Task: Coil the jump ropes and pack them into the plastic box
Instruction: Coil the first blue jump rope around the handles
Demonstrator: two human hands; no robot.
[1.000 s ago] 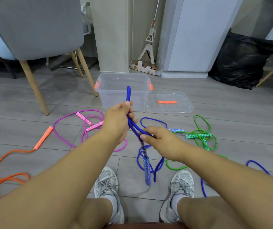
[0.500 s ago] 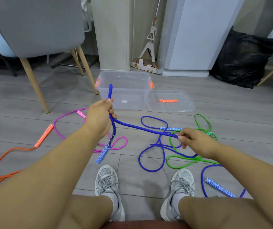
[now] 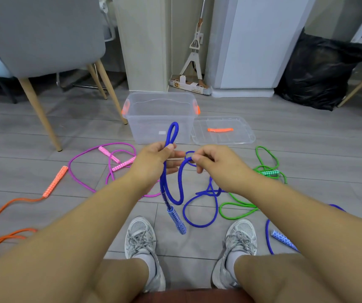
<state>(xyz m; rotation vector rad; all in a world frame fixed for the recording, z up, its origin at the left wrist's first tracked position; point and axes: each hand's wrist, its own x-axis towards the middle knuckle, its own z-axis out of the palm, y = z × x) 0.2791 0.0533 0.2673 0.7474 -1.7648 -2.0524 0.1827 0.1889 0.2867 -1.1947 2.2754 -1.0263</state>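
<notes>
while left hand (image 3: 153, 162) pinches blue rope (image 3: 172, 132), right hand (image 3: 217, 162) pinches nearby.

This is a room in a home: a grey upholstered chair (image 3: 44, 33) on tapered wooden legs stands on pale wood-look floor planks (image 3: 307, 154). A squeeze mop (image 3: 194, 51) leans in the gap between a beige wall pillar (image 3: 142, 40) and a tall white unit (image 3: 263, 40), perhaps a fridge or a cabinet, its top out of view. A full black rubbish bag (image 3: 315, 71) slumps beside it, and a clear plastic storage box (image 3: 149, 121) sits on the floor.
</notes>
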